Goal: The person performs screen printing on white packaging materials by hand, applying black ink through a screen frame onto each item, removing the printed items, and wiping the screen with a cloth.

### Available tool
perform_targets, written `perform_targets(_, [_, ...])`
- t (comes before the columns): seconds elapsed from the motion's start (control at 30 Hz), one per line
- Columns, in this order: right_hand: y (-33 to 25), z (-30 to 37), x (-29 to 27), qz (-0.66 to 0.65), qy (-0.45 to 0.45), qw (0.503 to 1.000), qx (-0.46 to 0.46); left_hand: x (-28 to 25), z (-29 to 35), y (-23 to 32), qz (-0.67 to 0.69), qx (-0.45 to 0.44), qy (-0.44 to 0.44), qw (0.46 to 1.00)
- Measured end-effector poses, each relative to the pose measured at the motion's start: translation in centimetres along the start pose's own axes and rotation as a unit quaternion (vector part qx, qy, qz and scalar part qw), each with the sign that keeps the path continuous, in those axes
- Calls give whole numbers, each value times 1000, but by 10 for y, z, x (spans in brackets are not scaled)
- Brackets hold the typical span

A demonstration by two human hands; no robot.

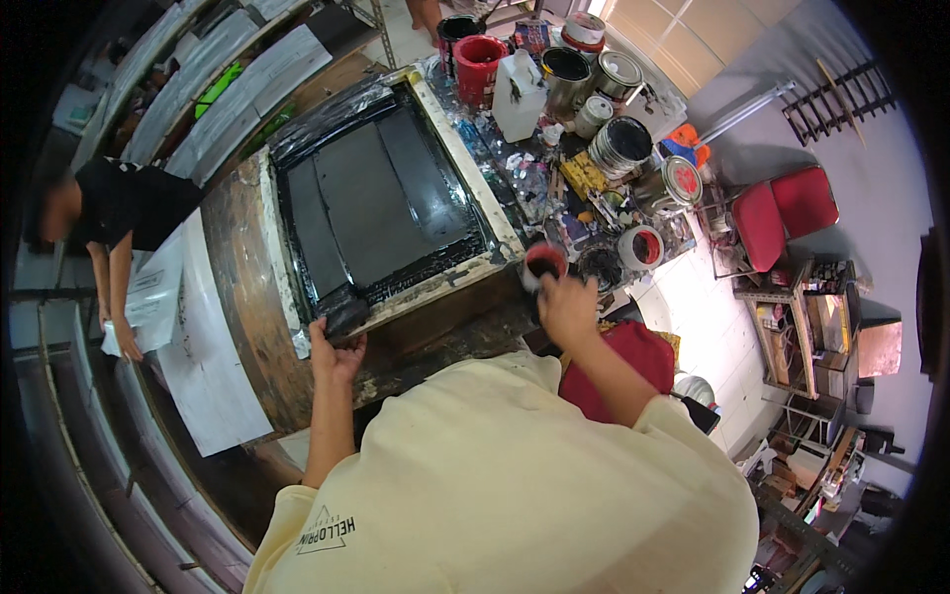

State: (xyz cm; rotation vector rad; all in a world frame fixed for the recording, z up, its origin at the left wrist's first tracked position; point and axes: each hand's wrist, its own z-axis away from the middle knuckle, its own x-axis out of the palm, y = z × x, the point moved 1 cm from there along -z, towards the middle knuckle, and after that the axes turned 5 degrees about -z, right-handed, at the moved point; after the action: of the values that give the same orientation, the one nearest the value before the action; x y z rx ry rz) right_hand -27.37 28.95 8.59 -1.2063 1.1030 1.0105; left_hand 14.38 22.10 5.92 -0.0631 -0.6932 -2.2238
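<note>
A silk-screen frame (455, 282) with pale, ink-stained sides and a dark mesh (381, 188) rests on a brown worktable. At its near left corner my left hand (339, 358) is closed around the edge, against a glossy black lump (338, 312); whether that lump is a separate piece cannot be told. Beyond the frame's near right corner, my right hand (569, 309) is over the near side of a small cup (546, 261) with dark red inside. Motion smears its fingers, so whether it holds anything is unclear.
Paint cans (619, 145), a red bucket (480, 71) and a white jug (519, 96) crowd the stained bench at right. At left, another person (129, 213) handles a pale sheet (153, 302) beside long racks. A red chair (782, 223) stands far right.
</note>
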Motion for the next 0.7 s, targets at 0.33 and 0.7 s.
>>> perform_targets(0.33, [-49,-1,66,-77,27,980,-184,-6,-13,-8,28,8,-27,999])
perform_targets(0.7, [-96,-24,83,-81,-143,930,-329,-11,-24,-25,17,12,-10,1000])
